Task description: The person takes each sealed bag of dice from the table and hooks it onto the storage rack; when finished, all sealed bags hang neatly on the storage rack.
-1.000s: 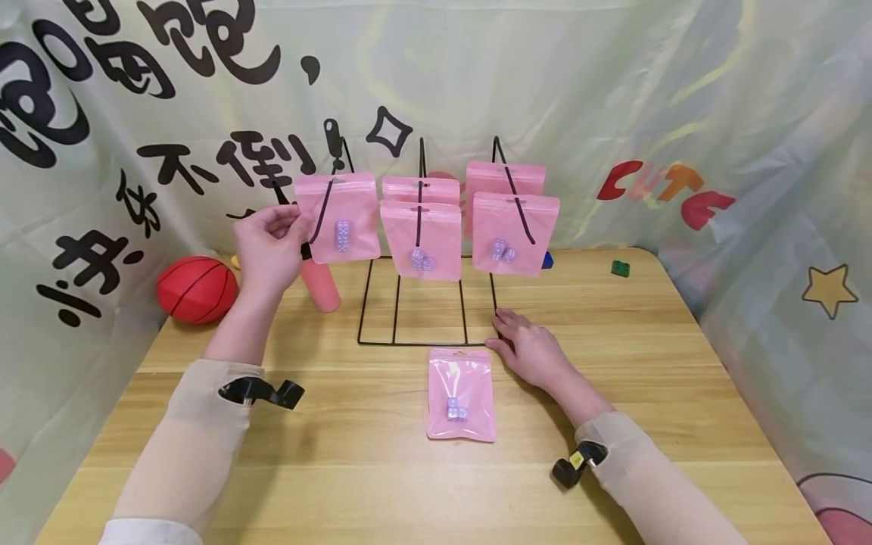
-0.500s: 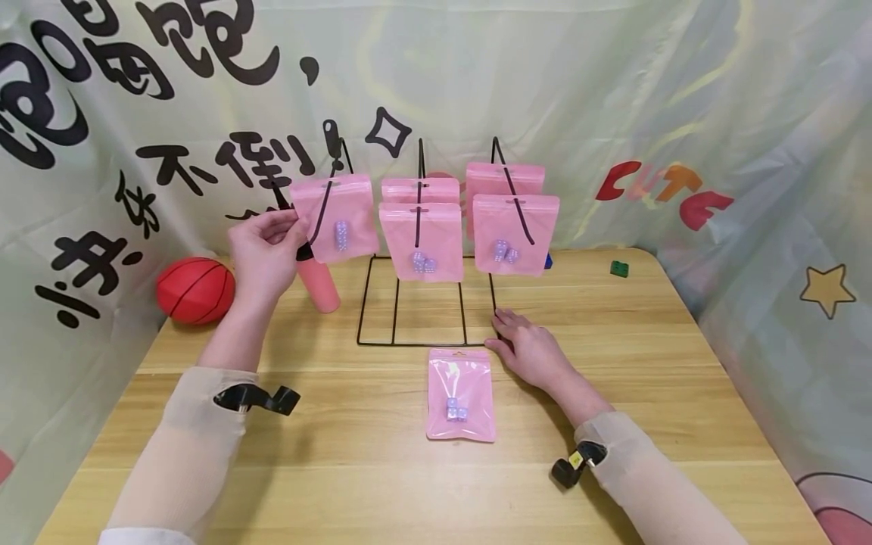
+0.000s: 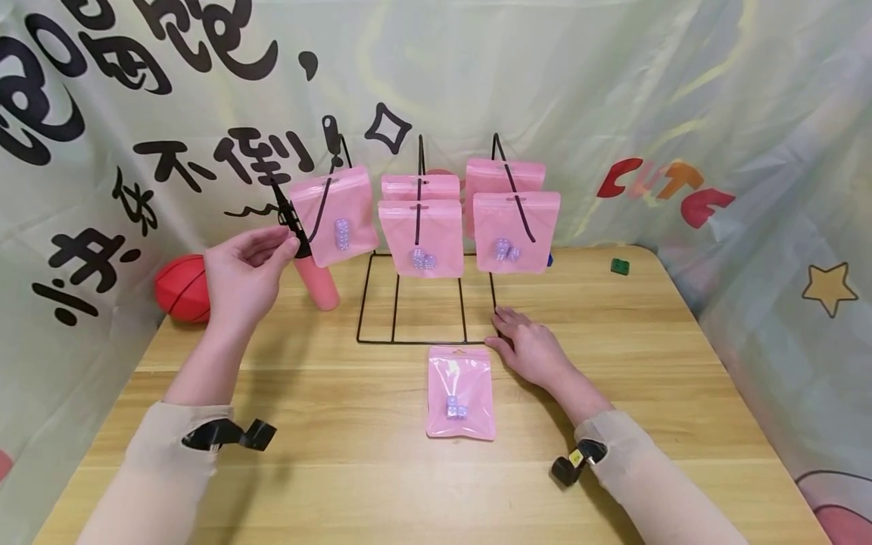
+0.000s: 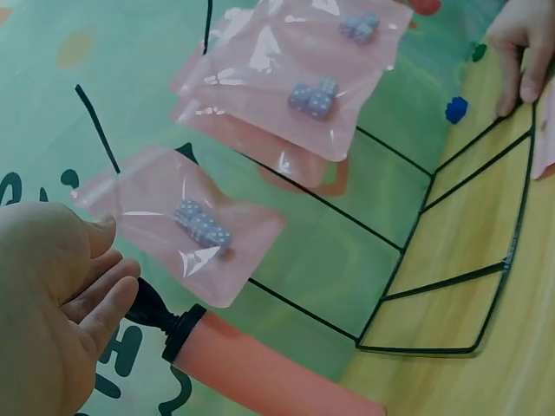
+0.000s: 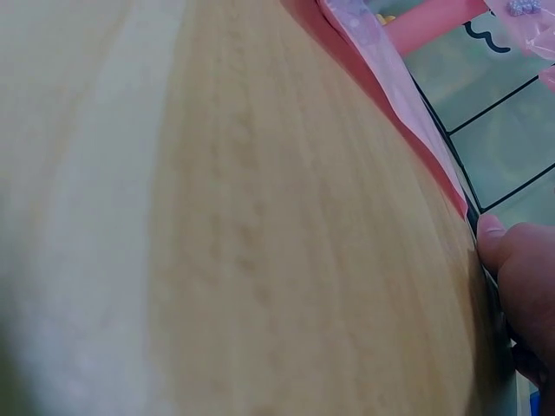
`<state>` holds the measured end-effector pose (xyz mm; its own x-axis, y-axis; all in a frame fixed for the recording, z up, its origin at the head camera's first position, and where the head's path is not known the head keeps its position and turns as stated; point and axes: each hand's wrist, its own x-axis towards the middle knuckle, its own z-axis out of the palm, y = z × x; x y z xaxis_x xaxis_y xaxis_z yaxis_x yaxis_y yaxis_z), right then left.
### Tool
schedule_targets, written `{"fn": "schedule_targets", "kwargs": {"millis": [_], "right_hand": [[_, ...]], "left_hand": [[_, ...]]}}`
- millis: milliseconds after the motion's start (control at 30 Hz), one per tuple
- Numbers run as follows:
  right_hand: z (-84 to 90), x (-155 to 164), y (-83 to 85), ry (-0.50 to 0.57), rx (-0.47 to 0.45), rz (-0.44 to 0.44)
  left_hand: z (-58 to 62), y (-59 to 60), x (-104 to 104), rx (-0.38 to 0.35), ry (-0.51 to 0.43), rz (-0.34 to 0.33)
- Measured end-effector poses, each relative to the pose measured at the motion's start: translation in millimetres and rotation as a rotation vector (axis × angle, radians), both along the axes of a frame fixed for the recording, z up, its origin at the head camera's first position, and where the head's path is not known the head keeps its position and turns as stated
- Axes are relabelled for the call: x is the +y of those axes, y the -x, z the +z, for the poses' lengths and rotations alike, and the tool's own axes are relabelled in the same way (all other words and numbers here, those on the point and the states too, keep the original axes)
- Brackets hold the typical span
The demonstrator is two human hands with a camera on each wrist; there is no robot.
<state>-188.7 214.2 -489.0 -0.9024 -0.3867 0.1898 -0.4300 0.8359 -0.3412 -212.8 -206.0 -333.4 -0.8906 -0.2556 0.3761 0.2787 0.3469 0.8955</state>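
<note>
My left hand (image 3: 247, 274) is up beside the leftmost pink pouch (image 3: 334, 216) hanging on the black wire rack (image 3: 422, 303); grip is loose, fingers nearly straight, holding nothing. From the left wrist view the fingertips (image 4: 108, 295) sit just beside the pouch's lower left corner and just above the black nozzle of the pink pump (image 4: 260, 368); can't tell if they touch the pouch. That pouch (image 4: 186, 225) hangs tilted, with small lilac dice inside. My right hand (image 3: 530, 350) lies flat on the counter (image 3: 681, 363), fingers relaxed, grip wide, fingertips at the front right corner of the rack base. Right wrist view shows a fingertip (image 5: 499, 247) against the black wire. One more pink pouch (image 3: 461, 393) lies flat on the counter just in front of the rack, just beside my right hand, dice inside. Four other pouches hang on the middle and right hooks, two per hook, one behind the other. Red ball (image 3: 180, 288) sits at the counter's left edge, behind my left hand. Small green block (image 3: 620, 266) at back right, well apart from everything.
</note>
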Motion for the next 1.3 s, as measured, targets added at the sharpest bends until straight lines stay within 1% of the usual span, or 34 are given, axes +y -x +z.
{"fn": "schedule_targets", "kwargs": {"millis": [167, 267, 367, 433, 600, 700, 833, 933, 1000, 1133, 1200, 1300], "right_hand": [[0.4, 1, 0.2, -0.003, -0.012, -0.005], [1.1, 1, -0.1, -0.002, -0.016, -0.008], [1.3, 2, 0.0, 0.005, -0.015, -0.008], [1.2, 2, 0.1, 0.008, -0.009, -0.004], [-0.3, 3, 0.4, 0.006, 0.002, 0.004], [-0.3, 3, 0.6, 0.007, -0.002, 0.002], [0.5, 3, 1.5, 0.002, -0.012, -0.003], [0.8, 2, 2.0, 0.001, -0.013, -0.004], [0.5, 2, 2.0, 0.004, -0.010, -0.004], [-0.6, 1, 1.3, 0.012, -0.006, 0.000], [-1.4, 0, 0.9, 0.012, -0.003, 0.003], [-1.4, 0, 0.8, 0.014, 0.000, 0.002]], "left_hand": [[-7.2, -15.7, -1, -0.060, -0.002, -0.049], [-14.6, -25.3, 2, -0.093, 0.026, -0.083], [-24.3, -32.7, 7, -0.118, 0.044, -0.134], [-32.1, -36.0, 12, -0.152, 0.040, -0.180], [-52.1, -42.4, 28, -0.288, 0.064, -0.313], [-65.0, -44.7, 39, -0.349, 0.076, -0.389], [-82.9, -48.9, 53, -0.408, 0.089, -0.466], [-95.7, -53.8, 63, -0.459, 0.090, -0.504], [-104.2, -57.0, 70, -0.505, 0.070, -0.525], [-117.1, -64.2, 84, -0.606, -0.005, -0.551], [-121.8, -66.9, 91, -0.638, -0.042, -0.567], [-126.8, -68.6, 101, -0.676, -0.068, -0.593]]}}
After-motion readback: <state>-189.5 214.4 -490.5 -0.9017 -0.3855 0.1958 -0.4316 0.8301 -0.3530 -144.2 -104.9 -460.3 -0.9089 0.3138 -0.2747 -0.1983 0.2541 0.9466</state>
